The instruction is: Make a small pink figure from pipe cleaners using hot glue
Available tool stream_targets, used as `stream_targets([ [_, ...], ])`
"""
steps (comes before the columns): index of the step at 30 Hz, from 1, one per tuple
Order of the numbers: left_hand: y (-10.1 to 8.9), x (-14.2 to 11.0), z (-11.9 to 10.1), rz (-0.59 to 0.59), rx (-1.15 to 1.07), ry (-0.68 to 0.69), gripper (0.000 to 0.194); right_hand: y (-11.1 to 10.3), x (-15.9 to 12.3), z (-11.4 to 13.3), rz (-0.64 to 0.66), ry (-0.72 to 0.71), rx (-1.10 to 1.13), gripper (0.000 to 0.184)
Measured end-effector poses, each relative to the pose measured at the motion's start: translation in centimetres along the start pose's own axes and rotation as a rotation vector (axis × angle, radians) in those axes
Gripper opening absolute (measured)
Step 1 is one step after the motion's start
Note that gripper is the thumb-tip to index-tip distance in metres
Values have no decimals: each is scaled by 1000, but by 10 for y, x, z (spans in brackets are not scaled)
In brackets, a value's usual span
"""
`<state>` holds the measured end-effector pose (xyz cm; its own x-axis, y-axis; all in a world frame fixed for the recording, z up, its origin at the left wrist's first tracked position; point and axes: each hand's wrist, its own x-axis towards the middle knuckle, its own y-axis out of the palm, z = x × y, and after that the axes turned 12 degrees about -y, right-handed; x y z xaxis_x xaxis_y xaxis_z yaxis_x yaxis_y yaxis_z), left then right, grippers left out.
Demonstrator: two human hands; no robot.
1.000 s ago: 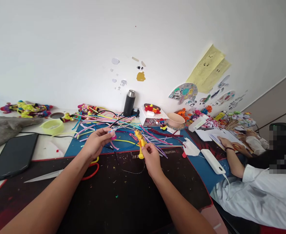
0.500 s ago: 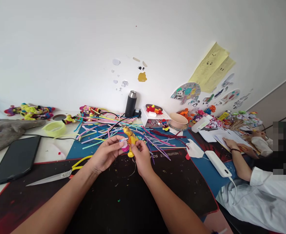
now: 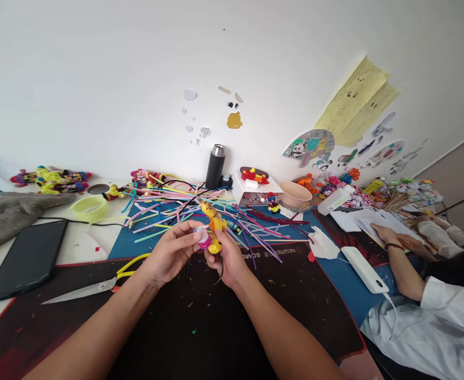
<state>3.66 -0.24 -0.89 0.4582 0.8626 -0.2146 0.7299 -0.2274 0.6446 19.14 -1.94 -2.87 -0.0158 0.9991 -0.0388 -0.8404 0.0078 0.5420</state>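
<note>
My right hand (image 3: 228, 258) is closed around a yellow hot glue gun (image 3: 218, 226), whose stained front end points up and away from me. A dark cord hangs below that hand. My left hand (image 3: 172, 250) pinches a small white and magenta craft piece (image 3: 204, 237) between thumb and fingers. The piece sits right against the glue gun's left side; whether they touch I cannot tell. Behind both hands lies a loose heap of coloured pipe cleaners (image 3: 168, 207). Scissors (image 3: 93, 291) with yellow handles rest on the dark mat (image 3: 168, 332) by my left forearm.
A black phone (image 3: 26, 258) and a pale green coil (image 3: 90, 209) lie at left. At the back stand a black thermos (image 3: 215, 166), a white box (image 3: 253, 195) and a beige bowl (image 3: 296, 194). On the right are a white power bank (image 3: 364, 269) and a co-worker's arm (image 3: 396, 264).
My right hand has turned the glue gun, so its yellow handle has swung and now sits closer under the craft piece. The view has shifted slightly left.
</note>
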Motion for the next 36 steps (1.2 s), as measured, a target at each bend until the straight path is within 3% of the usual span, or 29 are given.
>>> stream_targets([
  [7,-6,-2,-5,-56,85,2,34,-4,10,4,96,80,26,36],
  [13,-20,6,-18,-386,47,150,43,-1,23,32,160,-28,-16,30],
  [16,-29,13,-20,-470,10,192,44,-1,34,42,228,-60,-25,34],
  [19,-36,16,-19,-507,18,221,44,-2,42,40,284,-72,38,39],
  [24,-42,18,-16,-541,41,208,46,-10,45,19,258,25,129,43],
  [28,-43,18,-14,-534,69,203,45,-18,41,14,295,30,32,49],
  [36,-34,12,-19,-587,119,229,46,-18,32,17,249,-47,-269,53],
])
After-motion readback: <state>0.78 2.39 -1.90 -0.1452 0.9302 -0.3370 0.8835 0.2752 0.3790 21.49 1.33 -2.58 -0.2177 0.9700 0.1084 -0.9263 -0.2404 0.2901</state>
